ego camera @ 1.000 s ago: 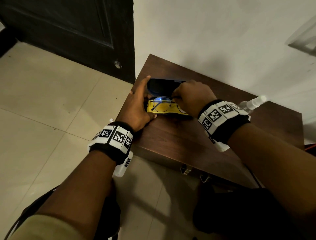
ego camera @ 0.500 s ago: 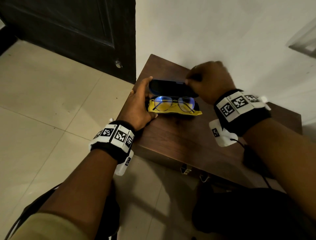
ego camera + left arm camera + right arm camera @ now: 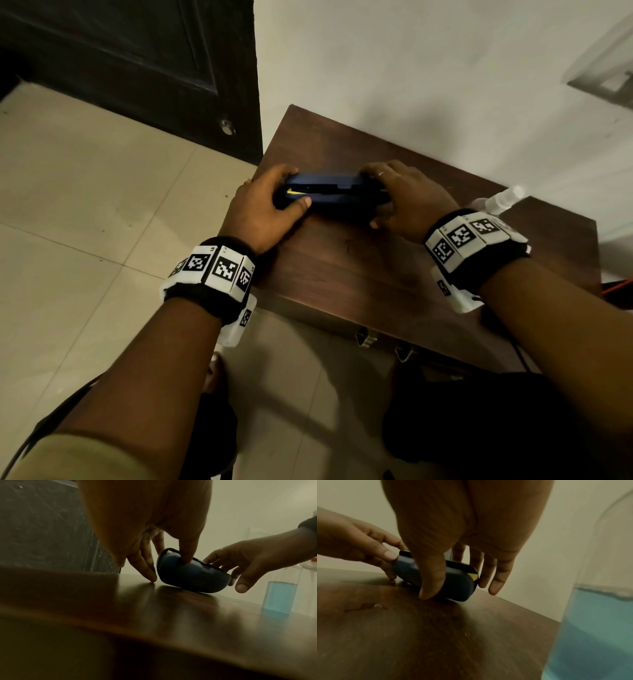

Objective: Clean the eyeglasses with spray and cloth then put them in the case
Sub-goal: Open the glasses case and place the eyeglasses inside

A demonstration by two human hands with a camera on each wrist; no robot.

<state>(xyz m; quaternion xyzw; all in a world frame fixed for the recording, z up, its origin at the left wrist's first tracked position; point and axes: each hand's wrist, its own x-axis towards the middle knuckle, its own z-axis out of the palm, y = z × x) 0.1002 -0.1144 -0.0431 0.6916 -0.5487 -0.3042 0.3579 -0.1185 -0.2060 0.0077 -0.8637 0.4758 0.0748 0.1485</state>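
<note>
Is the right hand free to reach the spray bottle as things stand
Probably not at once: the right hand grips the case. The spray bottle stands just beside its wrist, nothing between, so letting go should suffice.

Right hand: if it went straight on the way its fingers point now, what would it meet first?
The right hand already grips the case, so pushing on would press the case into the tabletop. Past the case lies the wall; depth is unclear.

right hand (image 3: 453,534) gripping case (image 3: 453,582), bottle (image 3: 599,615) beside
</note>
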